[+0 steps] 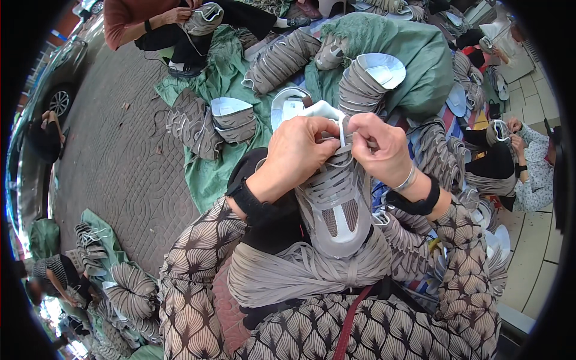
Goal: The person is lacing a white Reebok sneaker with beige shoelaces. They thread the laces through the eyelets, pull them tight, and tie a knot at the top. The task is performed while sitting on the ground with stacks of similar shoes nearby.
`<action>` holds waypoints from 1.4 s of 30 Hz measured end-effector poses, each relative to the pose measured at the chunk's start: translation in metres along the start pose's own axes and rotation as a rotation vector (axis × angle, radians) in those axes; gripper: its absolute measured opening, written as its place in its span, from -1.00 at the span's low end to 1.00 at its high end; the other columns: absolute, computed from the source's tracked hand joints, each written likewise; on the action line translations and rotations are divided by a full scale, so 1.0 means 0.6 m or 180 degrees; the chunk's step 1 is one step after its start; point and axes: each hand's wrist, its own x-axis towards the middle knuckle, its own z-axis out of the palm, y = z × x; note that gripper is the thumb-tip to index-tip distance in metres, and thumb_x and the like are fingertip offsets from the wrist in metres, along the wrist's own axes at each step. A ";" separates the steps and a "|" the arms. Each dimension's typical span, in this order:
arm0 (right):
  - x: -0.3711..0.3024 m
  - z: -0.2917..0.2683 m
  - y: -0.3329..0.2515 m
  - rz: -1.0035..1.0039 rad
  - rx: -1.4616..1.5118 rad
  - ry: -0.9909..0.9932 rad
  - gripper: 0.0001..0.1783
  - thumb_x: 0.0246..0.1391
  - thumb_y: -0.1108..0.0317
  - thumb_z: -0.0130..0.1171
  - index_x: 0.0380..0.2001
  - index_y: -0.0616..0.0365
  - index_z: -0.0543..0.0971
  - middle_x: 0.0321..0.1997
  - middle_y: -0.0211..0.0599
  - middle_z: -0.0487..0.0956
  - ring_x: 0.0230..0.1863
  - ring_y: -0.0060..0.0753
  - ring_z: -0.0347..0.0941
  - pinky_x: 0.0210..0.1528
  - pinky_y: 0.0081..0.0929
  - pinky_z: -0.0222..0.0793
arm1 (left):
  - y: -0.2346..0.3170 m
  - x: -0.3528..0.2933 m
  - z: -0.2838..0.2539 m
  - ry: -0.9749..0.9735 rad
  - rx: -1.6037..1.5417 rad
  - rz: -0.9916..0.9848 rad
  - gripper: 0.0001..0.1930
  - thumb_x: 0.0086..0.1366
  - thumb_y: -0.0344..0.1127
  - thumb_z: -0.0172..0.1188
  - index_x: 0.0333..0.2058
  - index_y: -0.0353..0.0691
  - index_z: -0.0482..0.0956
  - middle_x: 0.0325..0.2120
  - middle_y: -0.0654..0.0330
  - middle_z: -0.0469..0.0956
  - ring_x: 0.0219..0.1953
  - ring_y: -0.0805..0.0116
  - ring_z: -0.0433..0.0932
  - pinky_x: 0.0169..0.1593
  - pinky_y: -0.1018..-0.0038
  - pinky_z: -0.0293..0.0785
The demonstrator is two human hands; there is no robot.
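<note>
A grey and beige shoe upper (339, 216), with mesh panels and a white stripe at the toe, rests on my lap with its toe toward me. Grey shoelace (333, 182) crosses its front in several rows. At the top of the lacing, near the pale tongue, my left hand (300, 150) pinches the lace between thumb and fingers. Close beside it, my right hand (382, 150) is closed in a pinch on the lace as well. The fingers partly hide the lace ends. A thick bundle of loose grey laces (288, 273) lies across my lap under the toe.
Stacked shoe uppers (363, 84) and green sacking (414, 54) lie just ahead. People sit working at the top left (162, 30) and right (528, 162). More uppers (132, 291) are piled at lower left. A parked car (54, 90) stands beyond the paving (126, 150).
</note>
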 end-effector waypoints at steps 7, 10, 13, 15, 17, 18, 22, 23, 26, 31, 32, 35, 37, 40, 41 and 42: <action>-0.002 0.013 -0.015 0.1689 0.1383 0.0043 -0.85 0.01 0.60 0.07 -0.32 0.16 0.44 -0.65 -0.58 0.38 -0.60 -0.83 0.23 -0.54 -0.71 0.11 | -0.009 0.007 0.001 -0.0081 -0.0021 0.0057 -0.77 0.09 -0.27 0.30 -0.24 -0.13 0.72 -0.59 0.10 0.61 -0.48 0.21 0.62 -0.31 0.33 0.50; 0.019 0.005 -0.005 0.1974 0.2432 0.0096 -0.88 0.01 0.55 0.05 -0.34 0.16 0.41 -0.63 -0.55 0.45 -0.60 -0.79 0.31 -0.54 -0.65 0.18 | -0.015 0.011 0.005 -0.0099 0.0042 0.0164 -0.76 0.09 -0.27 0.29 -0.24 -0.13 0.73 -0.56 0.08 0.63 -0.45 0.18 0.64 -0.28 0.31 0.52; 0.031 0.006 0.002 0.0749 0.0455 -0.0429 -0.88 0.00 0.56 0.05 -0.34 0.19 0.41 -0.60 -0.53 0.47 -0.59 -0.78 0.31 -0.52 -0.64 0.21 | -0.018 0.012 0.004 -0.0058 0.0074 0.0343 -0.79 0.13 -0.35 0.29 -0.25 -0.23 0.70 -0.56 0.21 0.62 -0.49 0.47 0.54 -0.35 0.46 0.47; 0.030 0.005 0.002 0.0967 0.0685 -0.0449 -0.87 -0.02 0.58 0.04 -0.35 0.16 0.41 -0.60 -0.45 0.46 -0.62 -0.69 0.33 -0.51 -0.64 0.22 | -0.018 0.011 0.003 -0.0048 0.0059 0.0372 -0.81 0.15 -0.38 0.30 -0.24 -0.29 0.69 -0.57 0.26 0.62 -0.51 0.61 0.50 -0.38 0.54 0.46; 0.023 0.006 0.000 0.1273 0.1161 -0.0335 -0.86 -0.02 0.59 0.04 -0.36 0.14 0.42 -0.62 -0.42 0.43 -0.64 -0.66 0.32 -0.52 -0.64 0.21 | -0.017 0.009 0.002 -0.0081 0.0041 0.0322 -0.80 0.15 -0.38 0.30 -0.23 -0.29 0.69 -0.54 0.25 0.64 -0.49 0.60 0.52 -0.36 0.53 0.47; 0.015 0.004 -0.004 0.1140 0.1036 -0.0277 -0.85 -0.03 0.60 0.04 -0.36 0.14 0.41 -0.62 -0.45 0.41 -0.63 -0.69 0.30 -0.51 -0.66 0.20 | -0.016 0.008 0.002 -0.0092 0.0018 0.0299 -0.80 0.16 -0.38 0.30 -0.23 -0.29 0.69 -0.54 0.25 0.64 -0.48 0.60 0.52 -0.35 0.53 0.47; -0.002 0.014 -0.013 0.0576 0.0181 -0.0180 -0.87 -0.02 0.61 0.05 -0.36 0.19 0.41 -0.60 -0.55 0.41 -0.56 -0.81 0.28 -0.50 -0.70 0.20 | -0.016 0.010 0.003 -0.0110 -0.0109 0.0243 -0.78 0.12 -0.31 0.28 -0.25 -0.19 0.71 -0.54 0.13 0.64 -0.46 0.33 0.61 -0.31 0.40 0.50; 0.000 0.018 -0.013 0.0839 0.0508 -0.0167 -0.88 -0.01 0.60 0.05 -0.36 0.19 0.41 -0.60 -0.56 0.41 -0.57 -0.80 0.28 -0.50 -0.70 0.20 | -0.016 0.010 0.003 -0.0101 -0.0158 0.0245 -0.77 0.09 -0.27 0.27 -0.26 -0.15 0.72 -0.55 0.08 0.64 -0.45 0.20 0.64 -0.29 0.33 0.51; 0.020 0.017 -0.010 0.1424 0.1287 -0.0290 -0.87 0.05 0.57 0.04 -0.29 0.19 0.41 -0.58 -0.55 0.43 -0.58 -0.78 0.28 -0.52 -0.71 0.17 | -0.015 0.014 -0.003 -0.0173 -0.0094 0.0208 -0.80 0.11 -0.27 0.27 -0.28 -0.15 0.72 -0.54 0.09 0.64 -0.45 0.19 0.64 -0.30 0.33 0.50; 0.058 -0.056 0.009 0.2830 0.2991 -0.1473 -0.66 0.15 0.40 0.17 -0.03 0.19 0.38 -0.48 -0.47 0.46 -0.59 -0.76 0.24 -0.53 -0.71 0.16 | -0.023 0.007 -0.024 -0.0025 0.0189 0.1014 -0.90 0.17 -0.34 0.24 -0.36 -0.21 0.64 -0.56 0.16 0.58 -0.47 0.28 0.54 -0.36 0.39 0.45; 0.060 -0.070 0.012 0.2810 0.3389 -0.1472 -0.65 0.17 0.39 0.16 -0.01 0.20 0.37 -0.46 -0.46 0.47 -0.58 -0.75 0.23 -0.50 -0.70 0.21 | -0.030 0.003 -0.033 0.0059 0.0441 0.1185 -0.92 0.20 -0.39 0.24 -0.35 -0.26 0.61 -0.59 0.24 0.53 -0.49 0.46 0.47 -0.39 0.48 0.41; 0.053 -0.085 0.014 0.2767 0.4273 -0.1333 -0.65 0.21 0.39 0.15 0.02 0.23 0.38 -0.34 -0.37 0.52 -0.48 -0.69 0.35 -0.33 -0.61 0.39 | -0.070 -0.001 -0.074 0.0304 0.0608 0.1026 -0.94 0.26 -0.45 0.22 -0.38 -0.30 0.54 -0.62 0.33 0.44 -0.52 0.63 0.35 -0.44 0.58 0.32; 0.043 -0.077 0.009 0.2801 0.4434 -0.1227 -0.67 0.22 0.41 0.14 0.02 0.24 0.41 -0.24 -0.29 0.57 -0.35 -0.60 0.47 -0.18 -0.53 0.49 | -0.113 0.003 -0.116 0.0388 0.0393 0.0536 -0.92 0.29 -0.43 0.20 -0.39 -0.30 0.53 -0.59 0.39 0.44 -0.50 0.67 0.33 -0.44 0.61 0.28; 0.033 -0.051 -0.001 0.2833 0.4547 -0.1259 -0.73 0.20 0.45 0.15 -0.04 0.26 0.47 -0.04 -0.12 0.60 0.00 -0.34 0.58 0.09 -0.37 0.53 | -0.182 0.009 -0.171 0.0793 0.0273 -0.0118 -0.88 0.23 -0.37 0.21 -0.41 -0.32 0.56 -0.61 0.31 0.49 -0.54 0.57 0.38 -0.43 0.53 0.33; 0.033 -0.046 -0.003 0.2810 0.4479 -0.1285 -0.73 0.20 0.45 0.16 -0.04 0.26 0.48 -0.05 -0.13 0.60 -0.02 -0.36 0.58 0.08 -0.38 0.52 | -0.198 0.006 -0.185 0.0850 0.0030 -0.0190 -0.87 0.25 -0.38 0.22 -0.42 -0.33 0.56 -0.59 0.37 0.48 -0.52 0.62 0.35 -0.43 0.57 0.29; 0.034 -0.042 -0.004 0.2802 0.4420 -0.1320 -0.73 0.20 0.45 0.16 -0.05 0.26 0.48 -0.06 -0.14 0.60 -0.03 -0.37 0.58 0.08 -0.39 0.52 | -0.209 0.001 -0.192 0.0737 -0.0205 -0.0143 -0.87 0.26 -0.38 0.22 -0.42 -0.32 0.57 -0.58 0.40 0.46 -0.52 0.64 0.33 -0.44 0.59 0.26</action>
